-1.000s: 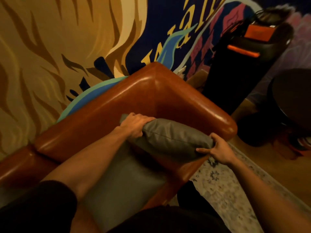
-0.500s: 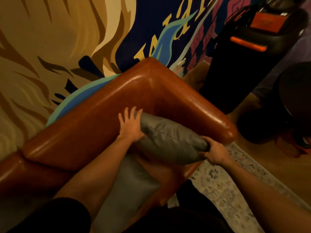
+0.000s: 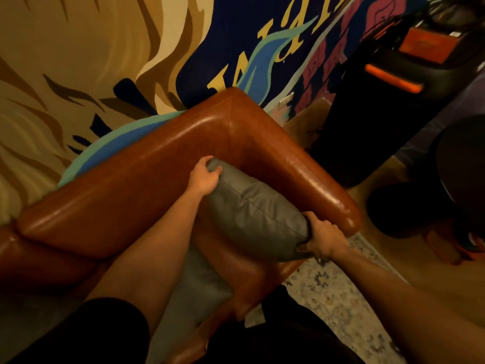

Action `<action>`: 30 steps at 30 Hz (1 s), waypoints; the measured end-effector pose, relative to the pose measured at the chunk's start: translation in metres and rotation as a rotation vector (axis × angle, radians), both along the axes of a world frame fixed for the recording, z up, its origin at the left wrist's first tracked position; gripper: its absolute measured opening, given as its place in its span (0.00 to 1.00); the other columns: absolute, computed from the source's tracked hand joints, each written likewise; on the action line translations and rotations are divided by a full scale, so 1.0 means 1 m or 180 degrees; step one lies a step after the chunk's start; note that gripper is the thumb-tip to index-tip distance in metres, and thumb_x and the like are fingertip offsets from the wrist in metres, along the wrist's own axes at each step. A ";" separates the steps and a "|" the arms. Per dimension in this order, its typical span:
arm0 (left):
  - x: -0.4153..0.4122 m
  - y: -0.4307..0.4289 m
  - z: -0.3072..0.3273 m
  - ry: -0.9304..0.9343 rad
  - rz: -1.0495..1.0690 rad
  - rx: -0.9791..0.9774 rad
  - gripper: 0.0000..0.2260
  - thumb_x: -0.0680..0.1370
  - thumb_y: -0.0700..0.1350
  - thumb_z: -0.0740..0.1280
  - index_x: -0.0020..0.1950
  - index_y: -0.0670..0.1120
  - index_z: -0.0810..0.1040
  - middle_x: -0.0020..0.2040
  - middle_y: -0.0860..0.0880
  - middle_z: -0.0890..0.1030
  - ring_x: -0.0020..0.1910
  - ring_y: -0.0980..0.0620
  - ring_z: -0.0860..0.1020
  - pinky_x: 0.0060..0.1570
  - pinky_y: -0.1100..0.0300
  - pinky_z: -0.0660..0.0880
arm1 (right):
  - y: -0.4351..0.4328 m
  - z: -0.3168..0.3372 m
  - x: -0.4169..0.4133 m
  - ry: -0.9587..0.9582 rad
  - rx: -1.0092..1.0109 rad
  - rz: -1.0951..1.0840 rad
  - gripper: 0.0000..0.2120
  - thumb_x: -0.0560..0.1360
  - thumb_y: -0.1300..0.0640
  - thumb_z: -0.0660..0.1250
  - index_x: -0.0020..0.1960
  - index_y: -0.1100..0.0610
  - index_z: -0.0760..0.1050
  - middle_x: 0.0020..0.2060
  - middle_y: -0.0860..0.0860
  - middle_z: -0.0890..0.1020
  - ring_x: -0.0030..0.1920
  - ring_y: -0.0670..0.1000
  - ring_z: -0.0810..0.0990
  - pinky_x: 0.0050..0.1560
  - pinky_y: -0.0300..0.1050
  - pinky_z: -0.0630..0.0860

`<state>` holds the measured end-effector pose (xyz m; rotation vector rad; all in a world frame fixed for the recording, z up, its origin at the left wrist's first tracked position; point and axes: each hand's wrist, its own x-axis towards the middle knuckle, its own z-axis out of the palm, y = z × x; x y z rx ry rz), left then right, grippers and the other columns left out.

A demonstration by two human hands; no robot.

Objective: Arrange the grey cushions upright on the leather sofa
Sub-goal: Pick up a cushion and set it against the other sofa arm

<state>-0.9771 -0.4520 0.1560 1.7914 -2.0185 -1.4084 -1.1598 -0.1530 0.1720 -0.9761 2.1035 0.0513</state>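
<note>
1. I have both hands clamped on the cushion point(image 3: 252, 216), one at each end. My left hand point(image 3: 203, 178) grips its far corner, fingers curled over the top. My right hand point(image 3: 321, 241) pinches its near corner, by the front end of the sofa arm.

2. The cushion sits in the back corner of the sofa point(image 3: 157, 179), where backrest and arm meet. It looks to lean against the inner face of the arm. Its lower edge is hidden, so I cannot tell whether it rests on the seat.

3. Its long axis runs along the arm, from the backrest out toward the sofa's front edge. The seamed top edge faces up at me. One broad face turns to the arm, the other toward the seat.

4. To finish this step well, I judge I should press the bottom edge down onto the seat first, then release. Letting go while it leans risks a slump forward.

5. I would keep both ends level, so the top seam runs parallel to the arm's top edge.

6. A second grey cushion point(image 3: 189, 298) lies lower, near the seat's front edge, partly under my left forearm. It looks flat or slumped, so it probably needs standing up next.
</note>
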 end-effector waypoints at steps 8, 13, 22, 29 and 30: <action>-0.060 -0.004 0.008 0.0016 -0.0415 -0.0094 0.25 0.82 0.48 0.66 0.79 0.50 0.67 0.77 0.45 0.70 0.75 0.42 0.69 0.73 0.55 0.66 | 0.008 -0.006 -0.010 -0.0349 -0.0064 -0.0304 0.43 0.65 0.42 0.81 0.72 0.48 0.62 0.61 0.50 0.81 0.59 0.56 0.82 0.64 0.55 0.77; -0.083 -0.007 0.002 -0.0116 -0.0622 0.0028 0.25 0.83 0.48 0.63 0.80 0.50 0.63 0.78 0.44 0.67 0.76 0.41 0.67 0.72 0.56 0.65 | 0.012 -0.012 -0.007 -0.0522 -0.0049 -0.0459 0.44 0.66 0.43 0.81 0.73 0.50 0.61 0.64 0.53 0.80 0.62 0.58 0.80 0.66 0.58 0.75; -0.083 0.004 -0.009 -0.0132 -0.0129 0.0269 0.35 0.83 0.55 0.61 0.84 0.49 0.46 0.81 0.39 0.60 0.79 0.38 0.62 0.77 0.48 0.61 | -0.001 -0.016 -0.016 -0.0499 0.0246 -0.0416 0.54 0.63 0.38 0.81 0.77 0.50 0.54 0.69 0.55 0.77 0.67 0.61 0.78 0.68 0.57 0.74; -0.059 0.027 -0.028 0.0172 0.0350 0.0486 0.33 0.81 0.62 0.61 0.82 0.52 0.56 0.79 0.47 0.68 0.76 0.41 0.68 0.75 0.45 0.66 | 0.001 -0.015 -0.013 -0.0490 0.0187 -0.0367 0.48 0.69 0.44 0.79 0.79 0.52 0.57 0.70 0.56 0.77 0.67 0.60 0.78 0.69 0.59 0.75; -0.056 0.027 -0.029 0.0196 0.0336 0.0481 0.33 0.80 0.62 0.62 0.82 0.52 0.58 0.78 0.47 0.69 0.75 0.42 0.69 0.74 0.45 0.67 | 0.003 -0.015 -0.011 -0.0483 0.0187 -0.0342 0.47 0.69 0.43 0.79 0.79 0.52 0.57 0.69 0.56 0.77 0.67 0.60 0.78 0.69 0.59 0.75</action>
